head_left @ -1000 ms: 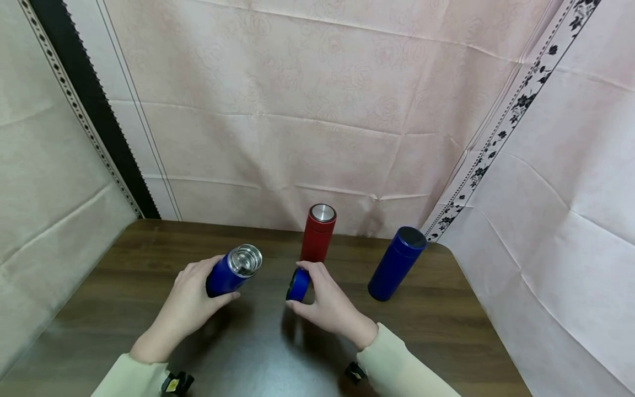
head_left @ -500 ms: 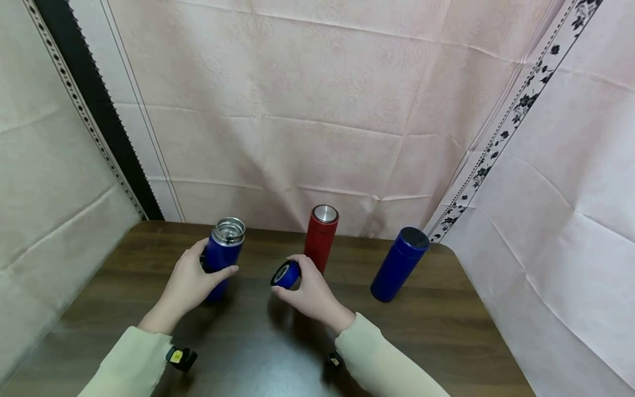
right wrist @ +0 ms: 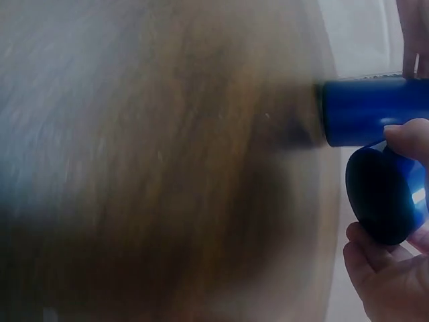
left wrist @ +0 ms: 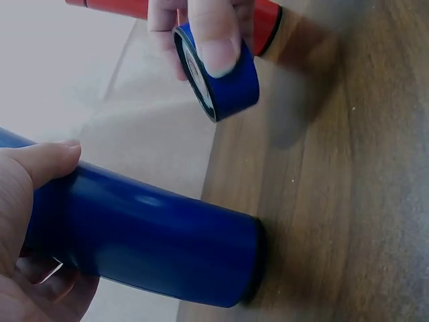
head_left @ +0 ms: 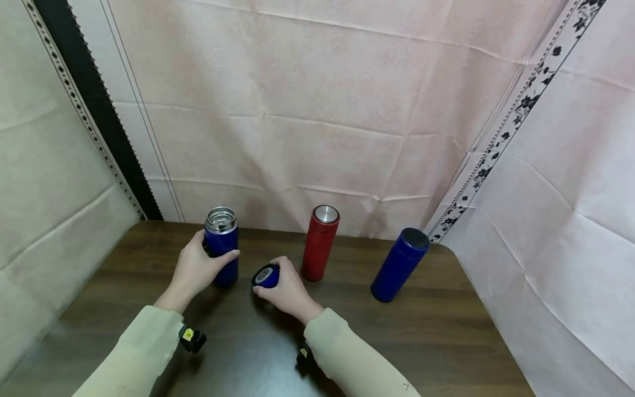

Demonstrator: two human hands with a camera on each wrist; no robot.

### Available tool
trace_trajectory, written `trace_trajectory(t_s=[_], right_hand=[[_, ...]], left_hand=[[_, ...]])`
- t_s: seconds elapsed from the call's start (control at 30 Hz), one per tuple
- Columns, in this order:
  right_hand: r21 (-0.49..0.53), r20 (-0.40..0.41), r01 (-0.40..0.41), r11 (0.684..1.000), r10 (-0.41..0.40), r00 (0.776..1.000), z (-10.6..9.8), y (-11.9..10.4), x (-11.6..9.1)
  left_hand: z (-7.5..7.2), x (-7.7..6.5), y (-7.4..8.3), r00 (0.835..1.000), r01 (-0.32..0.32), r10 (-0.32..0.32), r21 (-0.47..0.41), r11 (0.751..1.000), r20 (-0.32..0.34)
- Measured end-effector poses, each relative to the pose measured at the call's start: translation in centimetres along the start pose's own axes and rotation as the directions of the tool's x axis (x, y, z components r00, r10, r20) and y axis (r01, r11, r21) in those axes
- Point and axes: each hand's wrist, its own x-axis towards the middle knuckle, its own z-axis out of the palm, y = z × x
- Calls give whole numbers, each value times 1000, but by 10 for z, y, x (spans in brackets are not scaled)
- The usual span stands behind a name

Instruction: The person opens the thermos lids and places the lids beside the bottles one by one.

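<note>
The uncapped blue flask (head_left: 224, 242) is upright at table left, its steel mouth exposed and its contents indiscernible; your left hand (head_left: 195, 270) is wrapped around its side. Your right hand (head_left: 288, 292) pinches the blue lid (head_left: 269, 277) between thumb and fingers, tilted, beside the flask. Rightward stand a lidded, cylindrical red flask (head_left: 319, 248) and a lidded, glossy second blue flask (head_left: 398, 267). The wood-grain tabletop (head_left: 421, 347) is dark; creased pale cloth (head_left: 317, 110) hangs behind.

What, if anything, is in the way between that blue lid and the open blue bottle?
Nothing visible stands between them. The left hand grips the open blue bottle below its mouth, and the red bottle stands right of the blue lid, off that path.
</note>
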Motion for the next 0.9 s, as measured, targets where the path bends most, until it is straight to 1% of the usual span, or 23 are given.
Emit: trace_trajectory(t_s=[0.23, 0.47, 0.6, 0.7, 0.9], right_hand=[[-5, 20, -7, 1000, 7, 1000, 15, -3, 2], [-21, 46, -12, 1000, 13, 999, 19, 0, 3], [-63, 51, 10, 998, -7, 999, 20, 7, 4], [-124, 63, 45, 991, -37, 997, 23, 11, 5], [-220, 88, 88, 971, -71, 994, 28, 3, 10]], left_hand=[[6, 7, -6, 1000, -11, 9, -50, 999, -23], [8, 14, -4, 1000, -4, 5, -67, 998, 25], [8, 17, -2, 998, 8, -4, -66, 998, 57], [8, 16, -2, 997, 29, -25, -58, 998, 69], [4, 17, -1, 996, 62, -59, -45, 997, 64]])
